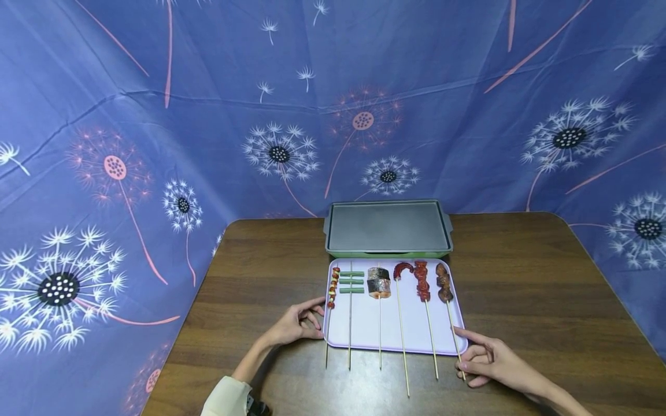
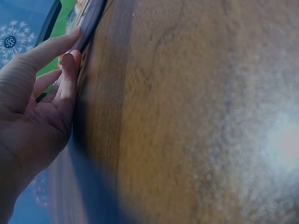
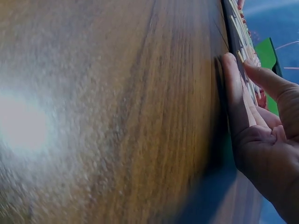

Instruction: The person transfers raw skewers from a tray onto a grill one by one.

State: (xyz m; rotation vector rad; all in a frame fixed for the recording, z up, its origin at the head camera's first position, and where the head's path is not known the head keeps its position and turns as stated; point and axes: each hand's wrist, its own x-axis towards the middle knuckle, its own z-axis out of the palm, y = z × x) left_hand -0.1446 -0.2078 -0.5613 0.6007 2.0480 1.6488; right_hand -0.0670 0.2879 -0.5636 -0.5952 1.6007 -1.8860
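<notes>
A white tray with a lilac rim [image 1: 364,341] lies on the table with several skewers, their sticks jutting past its front edge. From left to right they carry small red-and-yellow chunks [image 1: 333,288], green bean pieces [image 1: 351,282], fish slices [image 1: 378,283], a dark red tentacle [image 1: 403,269], red meat [image 1: 422,282] and brown lumps [image 1: 444,283]. My left hand [image 1: 299,322] grips the tray's left edge between thumb and fingers. At the front right corner, my right hand [image 1: 486,361] pinches the stick of the brown-lump skewer near its bottom end.
A flat grey griddle [image 1: 387,227] with a green base stands directly behind the tray, near the table's back edge. Brown wood tabletop [image 1: 531,289] extends to both sides. Blue dandelion-print cloth [image 1: 208,115] hangs behind and along the sides.
</notes>
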